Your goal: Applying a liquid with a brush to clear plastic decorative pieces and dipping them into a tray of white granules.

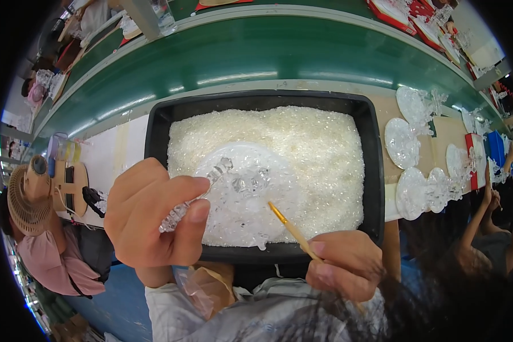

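My left hand is closed, pinching a clear, ridged stem-like part of a transparent ornament. The ornament's round, frosted disc is held over a black tray, with clear knobbly shapes on its face. In my right hand is a thin wooden paintbrush, slanting up and left. Its tip meets or hovers just above the disc's face; I cannot tell which. Loose sparkling white flakes fill the tray. The far side of the stem is hidden by my left fingers.
Several similar clear disc ornaments stand on cardboard right of the tray. A green conveyor belt runs behind it. To the left are a white board and a beige fan near a person in pink. Other people sit along the line.
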`<move>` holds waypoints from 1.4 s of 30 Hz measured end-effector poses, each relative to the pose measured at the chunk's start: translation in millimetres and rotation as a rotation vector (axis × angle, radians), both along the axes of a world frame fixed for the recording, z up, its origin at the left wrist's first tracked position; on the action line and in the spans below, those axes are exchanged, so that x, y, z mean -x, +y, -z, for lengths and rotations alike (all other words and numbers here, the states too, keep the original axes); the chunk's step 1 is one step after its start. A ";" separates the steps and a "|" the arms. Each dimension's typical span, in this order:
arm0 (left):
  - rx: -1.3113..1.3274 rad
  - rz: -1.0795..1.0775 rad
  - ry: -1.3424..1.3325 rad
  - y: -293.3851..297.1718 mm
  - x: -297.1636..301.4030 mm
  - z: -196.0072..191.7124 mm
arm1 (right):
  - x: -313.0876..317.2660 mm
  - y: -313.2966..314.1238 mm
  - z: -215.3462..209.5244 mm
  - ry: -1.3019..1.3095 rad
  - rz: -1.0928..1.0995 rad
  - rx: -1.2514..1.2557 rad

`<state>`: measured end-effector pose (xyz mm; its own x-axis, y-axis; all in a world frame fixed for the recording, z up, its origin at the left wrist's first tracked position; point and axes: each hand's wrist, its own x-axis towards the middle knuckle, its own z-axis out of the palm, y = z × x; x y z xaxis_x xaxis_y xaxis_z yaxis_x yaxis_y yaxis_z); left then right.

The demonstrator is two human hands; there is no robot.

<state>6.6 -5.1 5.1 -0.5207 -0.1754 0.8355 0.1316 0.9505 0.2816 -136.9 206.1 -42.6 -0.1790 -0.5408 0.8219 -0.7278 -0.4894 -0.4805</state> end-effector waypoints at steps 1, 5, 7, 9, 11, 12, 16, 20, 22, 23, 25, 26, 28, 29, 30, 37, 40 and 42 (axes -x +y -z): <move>0.001 0.004 -0.005 -0.3 -0.6 1.6 | 0.5 -1.1 1.6 -0.012 -0.027 0.015; -0.022 -0.020 0.002 0.7 -6.4 5.0 | 0.9 4.0 2.4 -0.058 -0.085 -0.005; -0.039 -0.027 -0.013 2.9 -5.8 3.9 | 2.2 9.8 1.2 -0.168 -0.178 -0.141; -0.071 -0.020 -0.004 2.8 -5.7 6.0 | 0.1 2.9 2.3 -0.118 -0.099 -0.073; -0.062 -0.005 0.015 1.7 -4.5 8.3 | 2.4 0.0 2.0 -0.070 -0.024 -0.005; -0.057 0.005 0.045 1.6 -3.2 8.5 | 7.4 3.0 -2.9 -0.091 -0.089 -0.028; -0.073 0.002 0.037 2.3 -1.8 10.5 | 4.3 2.7 2.6 -0.131 -0.126 -0.044; -0.064 0.032 0.027 -0.9 -4.4 11.2 | 7.4 4.3 0.6 -0.137 -0.152 -0.052; -0.064 0.051 0.036 -1.8 -0.8 11.0 | 9.0 8.1 -1.6 -0.129 -0.158 -0.134; -0.045 0.072 0.057 -2.7 1.8 11.4 | 8.0 8.8 -0.8 -0.127 -0.153 -0.134; -0.021 0.078 0.063 -3.3 -2.1 12.1 | 0.8 4.8 7.2 -0.152 -0.106 0.009; -0.018 0.074 0.052 -2.5 -4.6 12.3 | 0.5 1.6 7.1 -0.158 -0.112 0.012; -0.017 0.082 0.053 -2.2 -2.5 9.3 | 5.2 -1.8 -0.8 -0.067 -0.083 -0.015; -0.014 0.116 0.039 -2.6 -1.2 7.2 | 5.6 -1.5 -1.6 -0.064 -0.079 -0.014; -0.010 0.144 0.018 -3.7 -1.9 7.6 | 4.8 -2.9 1.9 -0.070 -0.089 0.026; 0.034 0.183 -0.015 -5.0 -3.3 5.7 | -1.4 -2.4 2.5 -0.101 -0.081 0.022; 0.038 0.206 -0.008 -3.9 -3.3 5.7 | 4.7 -5.0 -0.2 -0.010 -0.083 -0.048; 0.031 0.216 -0.036 -3.1 -4.1 3.6 | 4.4 -0.8 2.2 -0.026 -0.090 -0.040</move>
<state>10.7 -8.2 1.5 -0.5731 -0.0314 0.8189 0.3234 0.9095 0.2612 -141.3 205.3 -44.8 -0.1489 -0.5876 0.7953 -0.6691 -0.5324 -0.5186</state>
